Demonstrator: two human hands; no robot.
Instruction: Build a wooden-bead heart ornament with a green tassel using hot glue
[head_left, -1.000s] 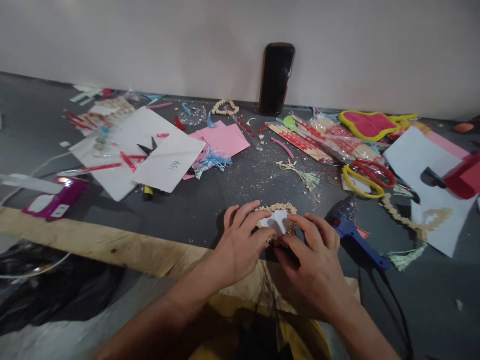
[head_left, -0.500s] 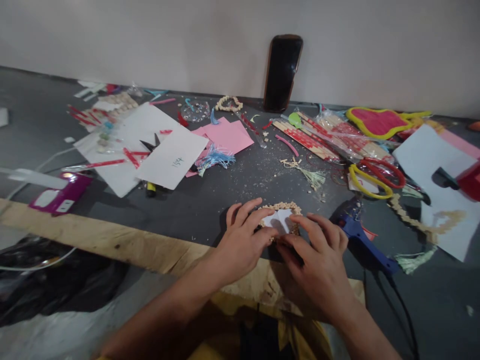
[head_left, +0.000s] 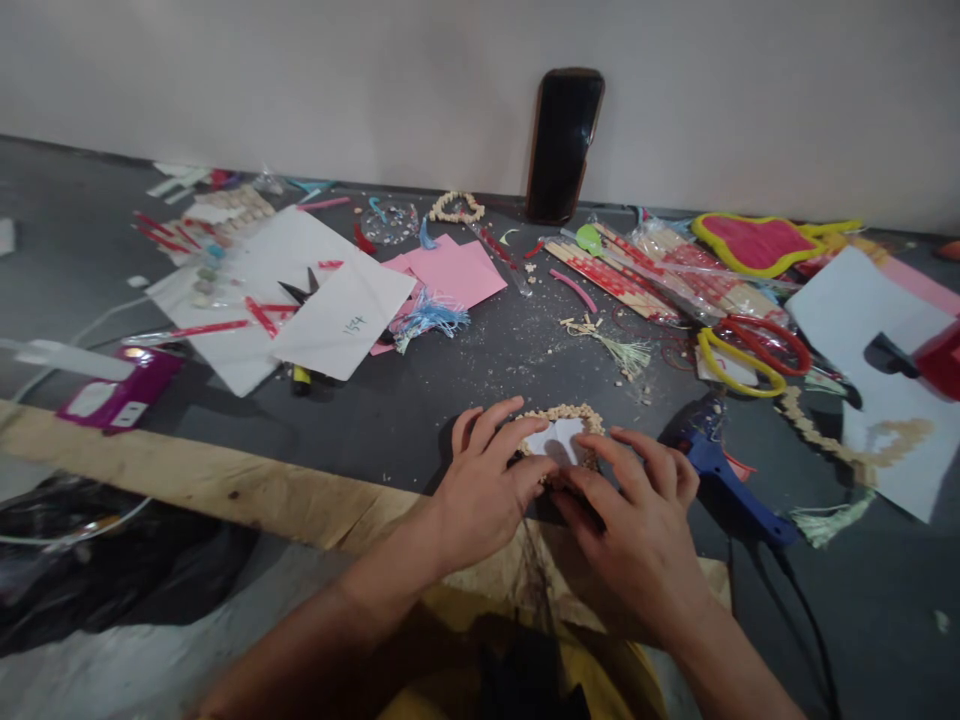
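Low in the middle of the head view, a ring of small pale wooden pieces surrounds a folded white paper. It lies at the table's front edge. My left hand grips its left side, thumb at the lower rim and fingers curled over the edge. From the right, my right hand holds the other side, its fingertips by the rim and thumb tucked below. The lower rim is partly hidden by my fingers. Right of my right hand lies a blue glue gun with a black cord.
Red-and-yellow scissors, wrapped chopsticks and a heart-shaped wooden piece with a tassel lie to the right. A phone leans on the wall. Left are white papers, pink paper and a purple device.
My right fingertips have shifted slightly right, off the white paper toward the rim. My left hand stays almost where it was. Nothing else has visibly moved on the table.
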